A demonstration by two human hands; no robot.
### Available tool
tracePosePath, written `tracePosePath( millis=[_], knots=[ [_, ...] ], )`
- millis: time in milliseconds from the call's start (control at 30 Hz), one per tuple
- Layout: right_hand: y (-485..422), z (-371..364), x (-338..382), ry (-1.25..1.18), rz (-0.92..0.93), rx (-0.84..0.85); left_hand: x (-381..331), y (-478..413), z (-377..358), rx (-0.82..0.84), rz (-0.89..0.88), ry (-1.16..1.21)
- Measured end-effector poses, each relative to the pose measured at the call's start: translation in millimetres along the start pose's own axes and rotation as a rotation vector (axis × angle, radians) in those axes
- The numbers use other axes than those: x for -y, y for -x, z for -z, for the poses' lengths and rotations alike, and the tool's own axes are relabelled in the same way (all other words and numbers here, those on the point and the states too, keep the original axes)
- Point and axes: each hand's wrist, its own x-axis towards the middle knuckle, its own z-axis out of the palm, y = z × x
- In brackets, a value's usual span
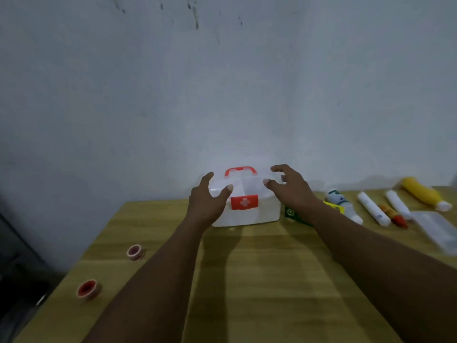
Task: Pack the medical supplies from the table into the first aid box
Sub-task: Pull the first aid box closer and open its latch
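Observation:
A white first aid box (249, 214) with a red handle and a red cross latch stands closed at the far side of the wooden table (259, 280). My left hand (206, 200) hovers at its left end, fingers spread. At the box's right top corner my right hand (289, 188) is spread too, holding nothing. Two tape rolls (135, 252) (87, 289) lie at the left. To the right lie a green box (294, 216), a white bottle (342, 204), two white rolls (373, 209) (398, 204), a red-orange tube (393, 216), a yellow bottle (420, 193) and a clear flat case (435, 229).
A bare pale wall rises right behind the table. The table's left edge drops to a dark floor area (19, 268). Open wood surface lies between my forearms in front of the box.

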Motion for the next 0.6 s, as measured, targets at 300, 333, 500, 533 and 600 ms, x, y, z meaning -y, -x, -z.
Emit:
tracePosePath(
  millis=[300, 333, 500, 533, 600],
  knots=[
    [44.1, 22.2, 5.9, -0.006, 0.009, -0.031, -19.2, 44.1, 16.5, 0.010, -0.061, 0.002],
    [53.6, 27.0, 7.0, 0.007, 0.015, -0.035, -21.8, 54.3, 18.5, 0.012, -0.070, 0.004],
    [105.3, 47.7, 5.7, 0.009, 0.038, -0.039, -27.6, 109.2, 23.3, 0.029, -0.088, 0.033],
    [115.1, 50.3, 3.7, 0.010, 0.042, -0.041, -27.3, 119.1, 22.6, 0.034, -0.083, 0.040],
    [132.0, 53.7, -2.6, 0.016, 0.049, -0.047, -24.8, 135.8, 19.7, 0.046, -0.075, 0.047]
  ],
)
